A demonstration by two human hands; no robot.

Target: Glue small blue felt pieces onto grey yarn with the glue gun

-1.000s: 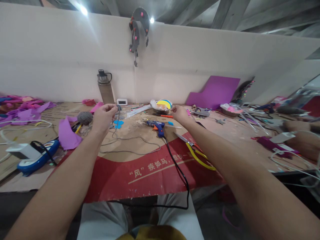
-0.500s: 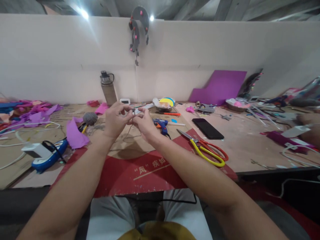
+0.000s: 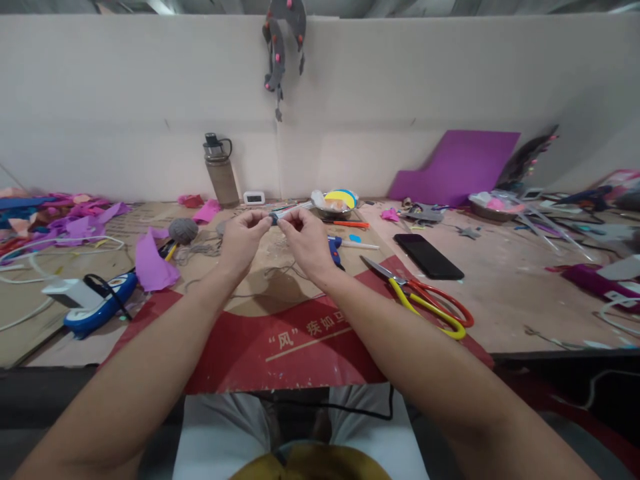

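Observation:
My left hand [image 3: 243, 241] and my right hand [image 3: 306, 239] are raised over the middle of the table, fingertips almost meeting. Between them is a small dark grey piece [image 3: 273, 219], pinched by the fingers of both hands. Its exact shape is too small to tell. Grey yarn [image 3: 285, 268] lies loosely below the hands. A ball of grey yarn [image 3: 183, 231] sits to the left. Partly behind my right hand is a blue glue gun [image 3: 335, 248].
Red-and-yellow-handled scissors [image 3: 425, 300] and a black phone [image 3: 429, 256] lie right of my hands. A bottle [image 3: 221, 175] stands at the back. On the left are a blue power strip [image 3: 103, 310] and felt scraps [image 3: 75, 223]. Purple sheet [image 3: 463, 167] leans on the wall.
The view has shifted slightly. My hands have moved a little apart, and the dark grey piece between the fingertips shows more clearly. The hand at the far right edge is no longer seen.

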